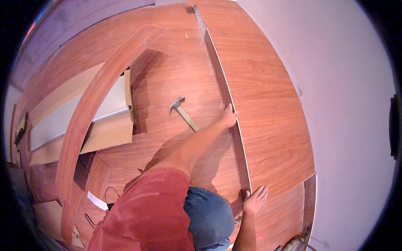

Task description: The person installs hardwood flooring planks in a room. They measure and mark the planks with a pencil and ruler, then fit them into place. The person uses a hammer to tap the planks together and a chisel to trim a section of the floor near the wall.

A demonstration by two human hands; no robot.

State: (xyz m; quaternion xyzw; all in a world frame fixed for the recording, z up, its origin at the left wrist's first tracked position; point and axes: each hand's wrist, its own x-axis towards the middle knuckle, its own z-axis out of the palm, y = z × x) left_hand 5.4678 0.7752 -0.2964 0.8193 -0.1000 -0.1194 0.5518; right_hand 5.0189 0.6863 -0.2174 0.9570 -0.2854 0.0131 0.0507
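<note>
A wide wood-grain floor panel (264,100) lies along the wall on the right, its long pale edge standing out above a dark strip. My left hand (229,117) is closed on that edge about midway along it, the arm stretched forward across my body. Closer to me, my right hand (254,201) rests on the panel's near end, thumb by the edge and fingers stretched out flat. A claw hammer (186,116) with a light handle lies on the floor left of my left hand, its handle end by my forearm.
At left, a long wood-grain plank (90,98) crosses an open cardboard box (111,136) holding pale boards (109,102). The white wall (343,104) runs down the right side. A dark gap (310,201) shows beside it at lower right. Cables lie near my knee.
</note>
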